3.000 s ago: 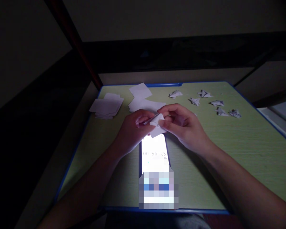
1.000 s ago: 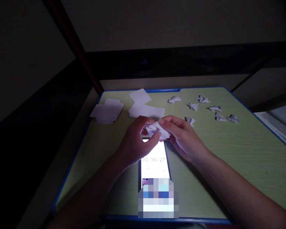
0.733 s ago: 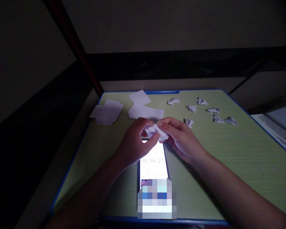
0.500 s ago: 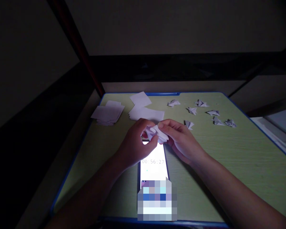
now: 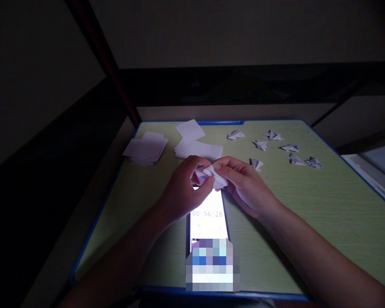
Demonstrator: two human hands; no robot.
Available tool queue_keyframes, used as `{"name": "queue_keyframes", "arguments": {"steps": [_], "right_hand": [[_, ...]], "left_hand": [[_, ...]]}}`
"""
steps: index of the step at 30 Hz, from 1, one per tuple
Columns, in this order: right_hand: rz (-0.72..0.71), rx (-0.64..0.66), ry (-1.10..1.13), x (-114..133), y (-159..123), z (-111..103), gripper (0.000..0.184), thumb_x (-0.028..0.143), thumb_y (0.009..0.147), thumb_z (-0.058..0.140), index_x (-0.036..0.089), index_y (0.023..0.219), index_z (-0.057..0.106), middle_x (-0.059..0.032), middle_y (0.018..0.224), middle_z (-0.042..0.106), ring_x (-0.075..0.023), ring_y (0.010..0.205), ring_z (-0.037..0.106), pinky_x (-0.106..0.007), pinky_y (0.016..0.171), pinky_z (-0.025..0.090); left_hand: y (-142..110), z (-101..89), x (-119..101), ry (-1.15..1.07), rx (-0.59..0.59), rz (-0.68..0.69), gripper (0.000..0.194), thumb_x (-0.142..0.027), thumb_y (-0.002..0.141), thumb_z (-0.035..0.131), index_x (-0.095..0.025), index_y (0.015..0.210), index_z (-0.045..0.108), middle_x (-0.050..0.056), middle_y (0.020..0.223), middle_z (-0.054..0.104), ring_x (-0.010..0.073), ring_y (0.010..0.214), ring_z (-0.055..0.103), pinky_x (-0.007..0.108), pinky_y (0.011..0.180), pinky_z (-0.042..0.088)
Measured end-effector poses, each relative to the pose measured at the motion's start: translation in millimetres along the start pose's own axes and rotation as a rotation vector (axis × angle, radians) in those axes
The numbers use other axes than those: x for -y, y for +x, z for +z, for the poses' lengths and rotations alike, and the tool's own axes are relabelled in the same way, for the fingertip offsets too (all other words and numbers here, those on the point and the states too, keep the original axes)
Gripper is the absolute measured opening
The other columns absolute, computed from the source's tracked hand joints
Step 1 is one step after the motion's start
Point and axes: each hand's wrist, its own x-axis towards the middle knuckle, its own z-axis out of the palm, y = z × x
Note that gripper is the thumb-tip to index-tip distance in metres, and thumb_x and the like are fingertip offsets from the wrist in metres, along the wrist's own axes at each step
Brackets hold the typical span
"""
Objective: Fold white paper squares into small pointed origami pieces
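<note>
A small folded piece of white paper (image 5: 218, 180) is held up between both hands, over the top end of a lit phone (image 5: 208, 201). My left hand (image 5: 186, 188) pinches its left side, with the thumb against the lower folds. From the right, my right hand (image 5: 244, 184) grips it, thumb pressed on its upper face. The fingers behind the paper are mostly hidden. The phone lies flat on the table between my forearms and shows the digits 00:56:28; its lower part is pixelated.
On the green table (image 5: 141, 239) with a blue edge lie a stack of white paper (image 5: 144, 148) at the left and more sheets (image 5: 199, 149) behind my hands. Several folded paper figures (image 5: 260, 145) are scattered at the back right. White boards (image 5: 375, 167) stand beyond the right edge.
Both hands keep hold of the folded paper, with only slight finger shifts. The whole view has moved a little, and the phone's count went from 00:56:27 to 00:56:28.
</note>
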Motion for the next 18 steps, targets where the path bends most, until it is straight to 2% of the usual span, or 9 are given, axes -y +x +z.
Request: {"name": "queue_keyframes", "arguments": {"steps": [7,12,15,16,18], "right_hand": [[-0.031,0.016,0.027,0.9,1.5,-0.4,0.022,0.034,0.067,0.081,0.017,0.069,0.068,0.0020,0.058,0.061,-0.0080,0.050,0.052,-0.020,0.048,0.042],[-0.021,0.007,0.033,1.8,0.9,-0.5,0.023,0.036,0.067,0.081,0.017,0.068,0.069,0.0022,0.058,0.061,-0.0072,0.052,0.050,-0.020,0.050,0.038],[-0.027,-0.013,0.019,3.8,0.7,-2.0,0.024,0.036,0.064,0.082,0.016,0.067,0.069,0.0021,0.058,0.062,-0.0070,0.052,0.049,-0.021,0.050,0.036],[-0.033,-0.024,0.015,4.5,0.9,-2.9,0.024,0.035,0.064,0.082,0.016,0.066,0.069,0.0019,0.059,0.063,-0.0071,0.052,0.050,-0.021,0.051,0.036],[-0.049,-0.045,0.012,5.8,1.9,-4.8,0.022,0.034,0.064,0.082,0.015,0.067,0.069,0.0016,0.060,0.064,-0.0074,0.053,0.051,-0.021,0.053,0.036]], "left_hand": [[-2.4,0.5,4.4,0.041,-0.027,0.030,0.012,-0.014,0.079,0.058,-0.017,0.090,0.054,0.002,0.083,0.059,0.0112,0.068,0.055,0.024,0.058,0.047],[0.0,-1.8,-1.0,0.158,-0.009,0.162,0.013,-0.010,0.079,0.056,-0.016,0.090,0.055,0.002,0.083,0.058,0.0113,0.071,0.054,0.024,0.059,0.047],[1.8,-19.7,-11.4,0.180,0.051,0.197,0.021,-0.004,0.076,0.055,-0.016,0.094,0.057,0.005,0.096,0.061,0.0133,0.082,0.057,0.027,0.069,0.050],[1.3,-29.6,-16.3,0.168,0.031,0.181,0.023,-0.005,0.076,0.056,-0.016,0.096,0.058,0.006,0.101,0.062,0.0144,0.087,0.058,0.028,0.072,0.051],[-1.7,-52.8,-27.5,0.102,-0.046,0.103,0.021,-0.012,0.084,0.054,-0.018,0.104,0.058,0.007,0.110,0.061,0.0162,0.096,0.060,0.030,0.078,0.053]]}}
